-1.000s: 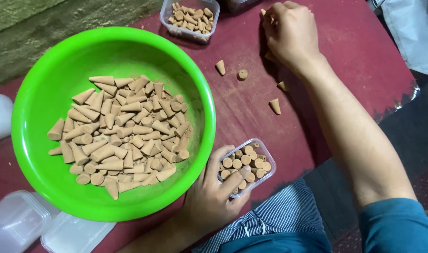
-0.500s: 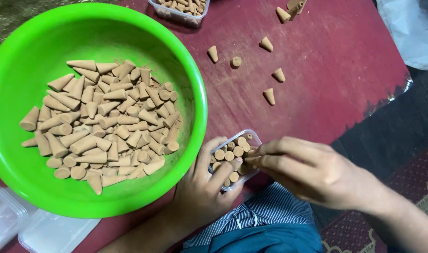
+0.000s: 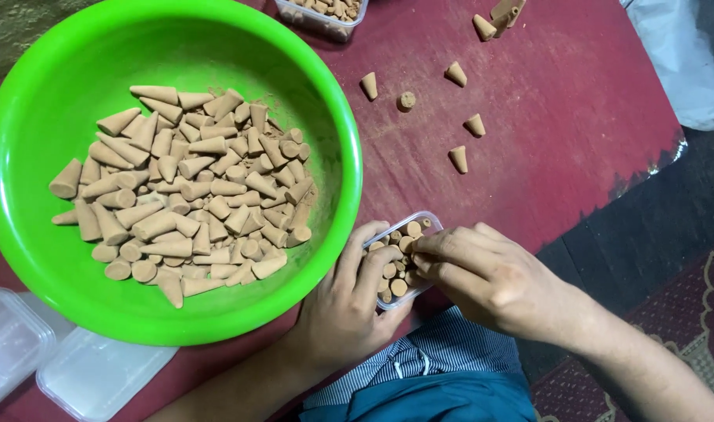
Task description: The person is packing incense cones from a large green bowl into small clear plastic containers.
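Cone box [image 3: 400,262] | half-hidden by left hand [image 3: 349,305], right hand [image 3: 490,273]

Illumination is even, diffuse and moderately bright. The green bowl [image 3: 138,47] shows soft sheen along its inner wall, without harsh glare. Shadows beneath the cones [image 3: 185,195] are short and soft. Focus is sharp at centre; the lower-right corner is darker. Motion blur is negligible.
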